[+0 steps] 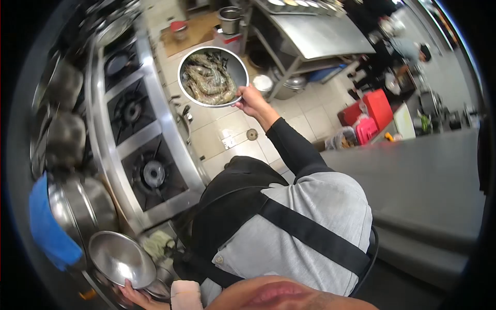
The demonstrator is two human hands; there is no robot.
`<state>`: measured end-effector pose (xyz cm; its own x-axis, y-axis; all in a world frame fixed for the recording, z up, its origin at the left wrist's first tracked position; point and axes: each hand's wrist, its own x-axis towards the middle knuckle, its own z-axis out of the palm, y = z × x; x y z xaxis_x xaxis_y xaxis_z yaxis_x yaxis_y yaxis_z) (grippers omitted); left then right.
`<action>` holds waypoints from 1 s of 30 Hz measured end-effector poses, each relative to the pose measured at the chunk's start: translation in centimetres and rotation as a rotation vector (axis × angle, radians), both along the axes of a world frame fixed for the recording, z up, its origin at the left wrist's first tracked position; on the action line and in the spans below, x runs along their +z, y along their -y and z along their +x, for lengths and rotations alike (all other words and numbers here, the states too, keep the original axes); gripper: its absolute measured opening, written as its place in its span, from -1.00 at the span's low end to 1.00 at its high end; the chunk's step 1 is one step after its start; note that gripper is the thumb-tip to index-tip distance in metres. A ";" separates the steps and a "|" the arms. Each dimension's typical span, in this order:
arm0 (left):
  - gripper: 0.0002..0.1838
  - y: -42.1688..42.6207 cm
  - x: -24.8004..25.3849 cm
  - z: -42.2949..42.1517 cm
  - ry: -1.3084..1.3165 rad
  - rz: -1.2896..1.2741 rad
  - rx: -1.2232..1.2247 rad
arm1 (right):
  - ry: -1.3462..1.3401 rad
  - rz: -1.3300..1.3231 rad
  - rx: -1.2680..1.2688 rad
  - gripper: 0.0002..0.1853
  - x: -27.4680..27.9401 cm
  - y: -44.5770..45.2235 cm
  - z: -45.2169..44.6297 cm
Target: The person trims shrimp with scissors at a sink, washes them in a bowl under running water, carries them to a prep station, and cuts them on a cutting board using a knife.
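My right hand [252, 100] is closed on the rim of a round metal bowl [238, 72], held out over the floor at arm's length. Grey-brown raw shrimp [209, 80] lie heaped inside it. Down at the lower left, my left hand [135, 295] grips the edge of a second metal bowl [121, 258], whose shiny inside shows no food. That bowl is tilted beside large steel pots. Some of the left fingers are hidden beneath its rim.
A steel stove [150, 129] with several burners runs along my left. Large pots [85, 201] and a blue cloth [49, 227] stand beyond it. A steel table [320, 36] is ahead. At the upper right, a person [405, 49] stands near red containers [377, 111].
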<state>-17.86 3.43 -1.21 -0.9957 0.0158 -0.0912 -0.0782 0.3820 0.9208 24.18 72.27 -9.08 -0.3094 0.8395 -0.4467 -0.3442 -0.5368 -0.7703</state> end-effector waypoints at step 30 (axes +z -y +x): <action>-0.51 -105.9 -3.5 52.6 0.624 0.386 -1.554 | 0.099 -0.069 -1.337 -0.50 -6.9 -6.2 57.0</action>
<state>34.77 109.31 -4.74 0.1560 0.9696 -0.1885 -0.2323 0.2215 0.9471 81.18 78.42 -15.97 0.7605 0.4452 -0.4726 -0.5761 0.1268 -0.8075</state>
